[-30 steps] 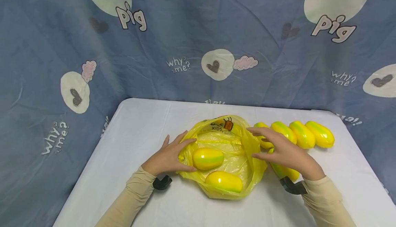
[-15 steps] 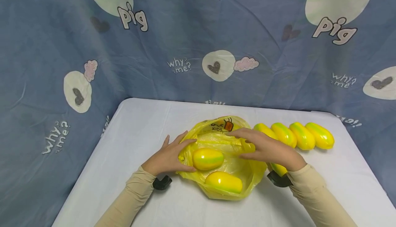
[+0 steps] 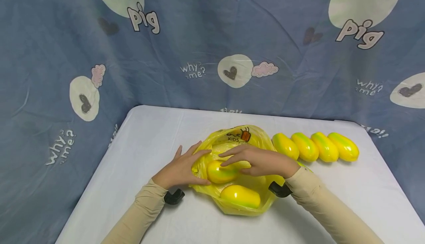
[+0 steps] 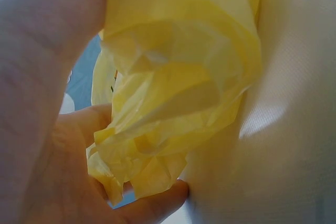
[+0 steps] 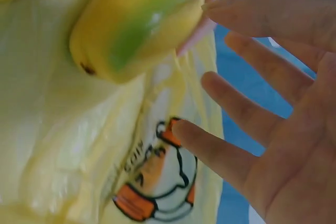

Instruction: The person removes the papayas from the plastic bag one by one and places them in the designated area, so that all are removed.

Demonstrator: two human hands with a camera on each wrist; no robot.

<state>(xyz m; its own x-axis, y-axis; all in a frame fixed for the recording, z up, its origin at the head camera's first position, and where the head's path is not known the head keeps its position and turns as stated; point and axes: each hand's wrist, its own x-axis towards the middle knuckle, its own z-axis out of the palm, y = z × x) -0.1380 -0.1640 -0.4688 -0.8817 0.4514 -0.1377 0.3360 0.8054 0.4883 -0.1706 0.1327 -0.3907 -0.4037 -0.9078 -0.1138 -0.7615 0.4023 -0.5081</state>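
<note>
A yellow plastic bag (image 3: 232, 210) with a printed design lies on the white table, its mouth spread wide. Two glossy yellow-green fruits, mango-like, are inside: one at the left (image 3: 216, 174), another at the front (image 3: 240, 196). At the bag's left rim rests my left hand (image 3: 180, 167), fingers spread and thumb toward the front; the left wrist view shows crumpled film (image 4: 173, 93) alongside it. My right hand (image 3: 262, 161) reaches over the bag's mouth with fingers extended. In the right wrist view, its fingertips come close to the left fruit (image 5: 139, 30), and the palm holds nothing.
Several similar fruits (image 3: 325, 147) stand in a row right of the bag. Another fruit (image 3: 304, 165) shows partly behind my right wrist. A blue printed cloth (image 3: 186, 33) hangs behind the table (image 3: 159, 126).
My right hand has moved left from the bag's right rim to above the left fruit inside. The left hand and the bag have stayed almost still.
</note>
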